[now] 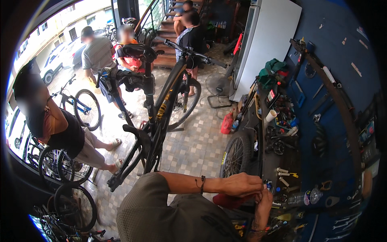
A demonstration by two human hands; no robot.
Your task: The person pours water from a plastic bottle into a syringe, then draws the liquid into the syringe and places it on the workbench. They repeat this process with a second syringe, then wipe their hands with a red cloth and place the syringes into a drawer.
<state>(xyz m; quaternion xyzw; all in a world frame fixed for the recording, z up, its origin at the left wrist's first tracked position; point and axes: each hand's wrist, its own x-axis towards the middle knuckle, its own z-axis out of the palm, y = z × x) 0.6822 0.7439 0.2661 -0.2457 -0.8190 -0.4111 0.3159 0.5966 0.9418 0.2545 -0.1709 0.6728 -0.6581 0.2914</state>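
My left hand [242, 184] reaches across from the left, a dark bracelet on its wrist. Its fingers are pinched together at the edge of the cluttered workbench [300, 161]. Coming up from below, my right hand [264, 201] meets it fingertip to fingertip, also closed. Whatever lies between the fingers is too small or hidden to make out. Just below the hands is a dark red, cloth-like thing [230, 201], partly covered by them. Small parts, white tubes [284, 174] and a clear plastic bottle [312, 197] lie on the bench beside my right hand.
A bike frame without its rear wheel [161, 109] hangs in a repair stand [149, 92] ahead. A loose wheel [236, 155] leans against the bench. Several people stand farther off, one person [60, 117] at left. Tools hang on the blue wall [334, 60]; a floor fan [219, 86] stands beyond.
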